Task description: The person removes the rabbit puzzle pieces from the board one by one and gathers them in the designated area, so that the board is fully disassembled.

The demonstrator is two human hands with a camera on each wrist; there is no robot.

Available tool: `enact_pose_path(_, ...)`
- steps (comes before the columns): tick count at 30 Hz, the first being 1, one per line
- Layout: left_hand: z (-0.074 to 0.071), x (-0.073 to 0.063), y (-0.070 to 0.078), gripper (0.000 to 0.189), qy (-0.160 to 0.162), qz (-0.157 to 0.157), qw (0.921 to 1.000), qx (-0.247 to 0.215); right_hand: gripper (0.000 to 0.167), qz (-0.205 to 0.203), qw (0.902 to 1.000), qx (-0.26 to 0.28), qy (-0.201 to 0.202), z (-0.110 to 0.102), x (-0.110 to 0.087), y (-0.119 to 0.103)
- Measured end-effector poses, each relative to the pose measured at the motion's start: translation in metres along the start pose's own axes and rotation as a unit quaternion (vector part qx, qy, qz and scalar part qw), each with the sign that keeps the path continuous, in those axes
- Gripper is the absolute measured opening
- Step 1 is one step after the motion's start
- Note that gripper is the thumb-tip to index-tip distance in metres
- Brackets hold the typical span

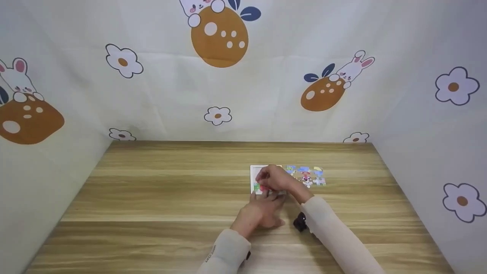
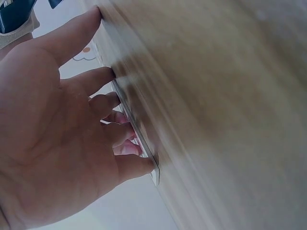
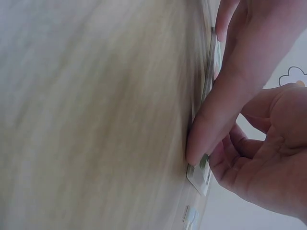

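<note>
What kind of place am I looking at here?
Probably a screened-off tabletop workspace: a wood-grain table, pale rabbit-patterned sheets on three sides, and puzzle pieces beside a white-rimmed tray.

Left arm [image 1: 229, 249]: cream-sleeved, entering from seven o'clock. Left grip [image 1: 265, 211]: bare hand, back uppermost, fingers spread, nearly straight toward twelve; thumb extended toward four. Right arm [image 1: 336, 230]: cream-sleeved, from five o'clock. Right grip [image 1: 277, 177]: bare hand, fingers bent, tips gathered toward nine; pinch unclear.
</note>
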State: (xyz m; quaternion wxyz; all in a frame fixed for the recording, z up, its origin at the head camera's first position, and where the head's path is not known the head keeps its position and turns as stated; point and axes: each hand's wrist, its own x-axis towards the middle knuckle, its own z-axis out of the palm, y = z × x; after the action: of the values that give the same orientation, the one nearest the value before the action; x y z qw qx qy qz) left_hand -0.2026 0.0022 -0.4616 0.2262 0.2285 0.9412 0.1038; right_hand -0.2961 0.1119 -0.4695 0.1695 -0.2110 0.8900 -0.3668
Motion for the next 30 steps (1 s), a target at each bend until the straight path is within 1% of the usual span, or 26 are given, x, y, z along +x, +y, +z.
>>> enact_pose_path(6, 0.001, 0.000, 0.001, 0.080, -0.006, 0.000, 0.9999, -0.010, 0.007, -0.013, 0.9999, 0.000, 0.010, 0.001, 0.000, 0.000)
enact_pose_path(10, 0.000, 0.000, 0.001, 0.079, -0.009, -0.001, 0.9999, -0.005, 0.004, -0.022, 0.9996, 0.009, 0.017, 0.001, 0.000, -0.002)
enact_pose_path(13, -0.001, 0.001, 0.001, 0.079, -0.010, -0.004, 0.9999, 0.004, 0.004, -0.031, 0.9985, 0.028, 0.037, -0.002, -0.001, -0.003)
enact_pose_path(17, 0.000, 0.002, 0.000, 0.078, -0.009, -0.006, 0.9999, 0.013, 0.005, -0.038, 0.9955, 0.048, 0.073, -0.010, -0.006, -0.004)
enact_pose_path(20, 0.000, 0.001, 0.000, 0.077, -0.009, -0.007, 0.9999, 0.006, 0.006, -0.031, 0.9940, 0.053, 0.091, -0.019, -0.013, -0.005)
enact_pose_path(24, 0.000, 0.000, 0.000, 0.077, -0.009, -0.010, 0.9999, -0.006, 0.011, -0.014, 0.9917, 0.065, 0.110, -0.031, -0.025, -0.001)
enact_pose_path(27, -0.001, 0.000, 0.001, 0.077, -0.008, -0.011, 0.9998, -0.012, 0.013, -0.005, 0.9893, 0.072, 0.127, -0.039, -0.034, 0.006)
enact_pose_path(30, -0.002, -0.001, 0.000, 0.078, -0.010, -0.013, 0.9997, -0.017, 0.010, 0.003, 0.9875, 0.066, 0.143, -0.044, -0.042, 0.016)
